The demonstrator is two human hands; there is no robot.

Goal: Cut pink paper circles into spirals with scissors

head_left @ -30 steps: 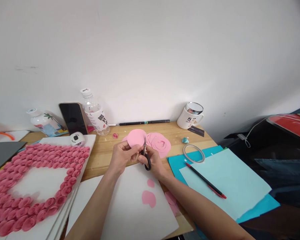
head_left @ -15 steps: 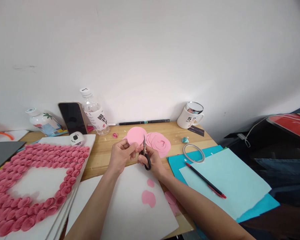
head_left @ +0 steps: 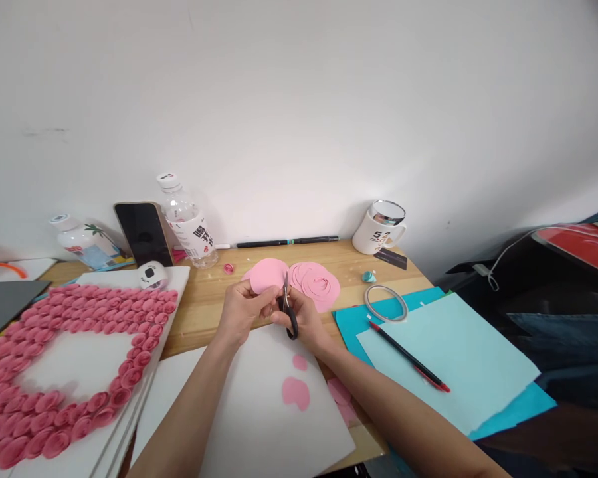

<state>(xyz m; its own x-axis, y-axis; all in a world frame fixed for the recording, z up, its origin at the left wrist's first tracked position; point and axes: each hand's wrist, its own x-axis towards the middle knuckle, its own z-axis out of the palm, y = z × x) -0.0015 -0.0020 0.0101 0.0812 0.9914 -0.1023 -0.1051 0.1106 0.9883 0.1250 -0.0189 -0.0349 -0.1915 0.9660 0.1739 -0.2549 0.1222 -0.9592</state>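
Pink disc [head_left: 268, 273]: pinched at its near edge by the left hand [head_left: 242, 311], fingers clenched on it, held above the counter [head_left: 204, 305]. Black scissors [head_left: 288, 311]: gripped by the right hand [head_left: 306, 318], blades set at the disc's edge. Cut spirals [head_left: 317, 284] are laid just behind.

Scissors [head_left: 286, 309]: bright metal blades, black plastic handles w/ slight sheen. Pink disc [head_left: 266, 274] just left of the scissors: thin matt paper, smooth. White sheet [head_left: 259, 411] below the scissors is matt paper too. Surface [head_left: 204, 305] is pale wood, grain showing. Right of the scissors, mug [head_left: 379, 234]: glossy white, mirror-bright top. Left of the scissors, bottle [head_left: 187, 222] is clear plastic, phone [head_left: 142, 234] has a glossy black screen.
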